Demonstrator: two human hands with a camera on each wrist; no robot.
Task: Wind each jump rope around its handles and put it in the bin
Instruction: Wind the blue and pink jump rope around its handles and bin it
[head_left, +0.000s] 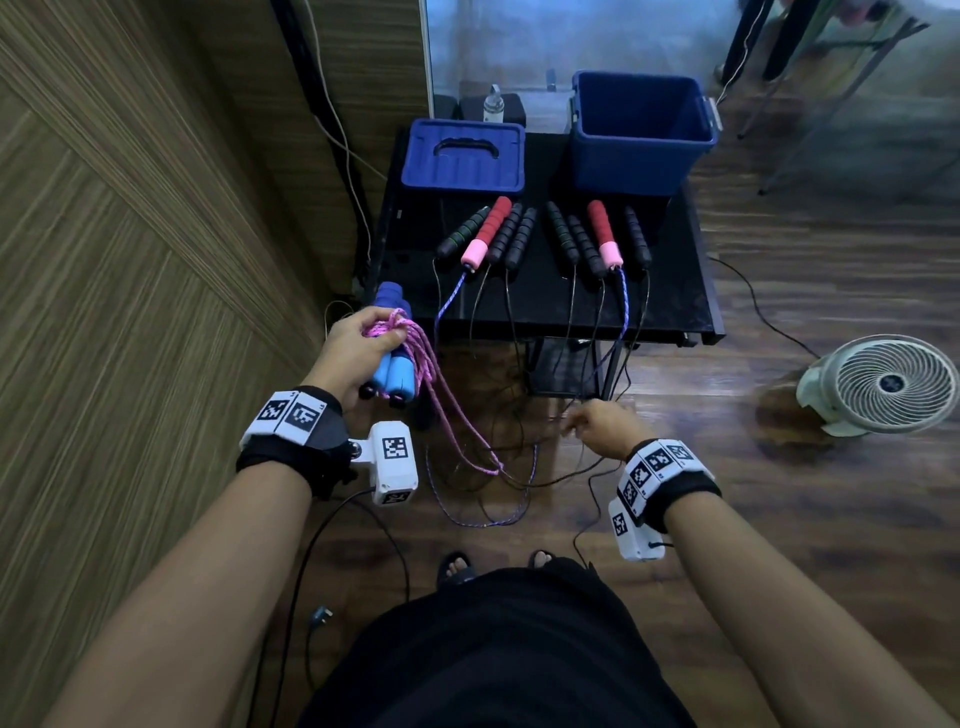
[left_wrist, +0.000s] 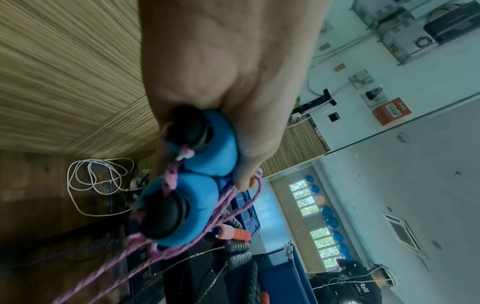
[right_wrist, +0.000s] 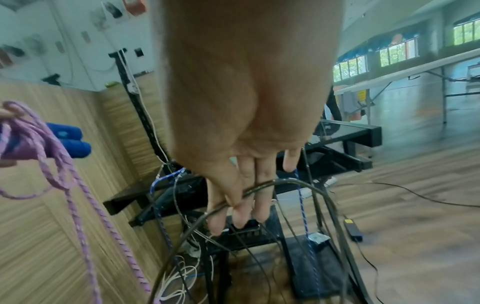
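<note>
My left hand (head_left: 358, 348) grips two blue foam handles (head_left: 395, 369) side by side, their black end caps (left_wrist: 166, 218) facing my wrist. Pink rope (head_left: 452, 426) is looped over the handles under my fingers, and a long doubled loop hangs down toward the floor. My right hand (head_left: 597, 426) is lower and to the right, apart from the pink rope. Its fingers (right_wrist: 261, 205) are straight, with a thin black rope (right_wrist: 298, 182) lying across them. The open blue bin (head_left: 644, 130) stands at the back right of the black table (head_left: 675, 312).
Several other rope handles, black and red-pink (head_left: 488, 231), lie in a row on the table, their ropes trailing over the front edge onto the wooden floor. A blue lid (head_left: 462, 156) lies left of the bin. A white fan (head_left: 883, 384) stands on the right.
</note>
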